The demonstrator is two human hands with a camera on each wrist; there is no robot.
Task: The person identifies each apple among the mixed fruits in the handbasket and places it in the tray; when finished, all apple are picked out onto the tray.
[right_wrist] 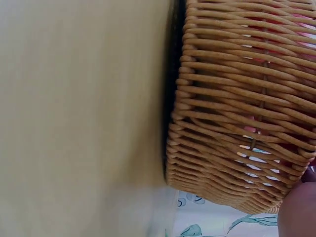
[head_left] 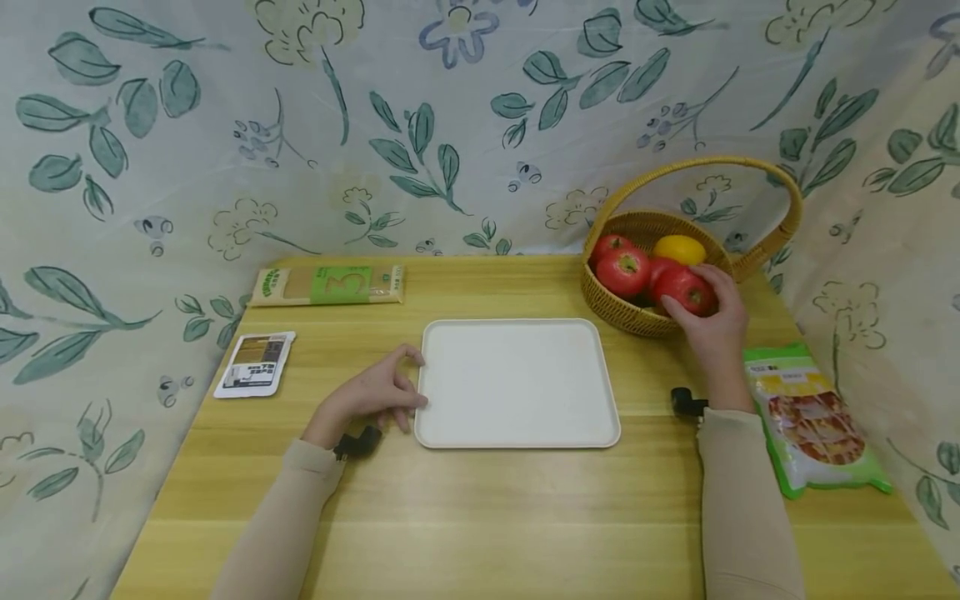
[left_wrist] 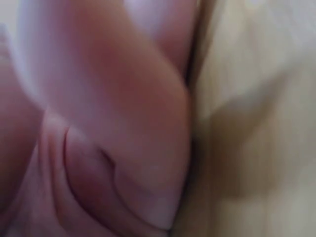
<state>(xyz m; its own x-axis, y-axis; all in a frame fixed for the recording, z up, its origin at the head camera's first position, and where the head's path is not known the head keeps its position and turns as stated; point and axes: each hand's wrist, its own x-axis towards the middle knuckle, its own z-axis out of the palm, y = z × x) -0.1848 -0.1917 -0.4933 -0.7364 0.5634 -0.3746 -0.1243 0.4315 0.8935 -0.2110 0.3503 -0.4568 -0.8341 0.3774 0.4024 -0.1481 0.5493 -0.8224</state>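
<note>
My right hand (head_left: pixel 718 321) grips a red apple (head_left: pixel 684 290) at the front right of a wicker basket (head_left: pixel 626 313), thumb on one side and fingers on the other. Other red apples (head_left: pixel 623 272) and a yellow lemon (head_left: pixel 679 248) lie in the basket. In the right wrist view, the basket's woven side (right_wrist: pixel 237 103) fills the right half; a bit of my hand shows at the lower right corner. Beside a white rectangular tray (head_left: pixel 517 383), my left hand (head_left: pixel 378 390) touches the left rim with thumb and forefinger, fingers loosely bent. The left wrist view shows bent fingers (left_wrist: pixel 123 108) close up, blurred.
A noodle packet (head_left: pixel 326 285) lies at the back left of the wooden table (head_left: pixel 517 517), with a small white sachet (head_left: pixel 256 365) in front of it. On the right is a green-edged food bag (head_left: pixel 817 421). A floral cloth (head_left: pixel 450 125) hangs behind; the basket's handle (head_left: pixel 697 164) arches high.
</note>
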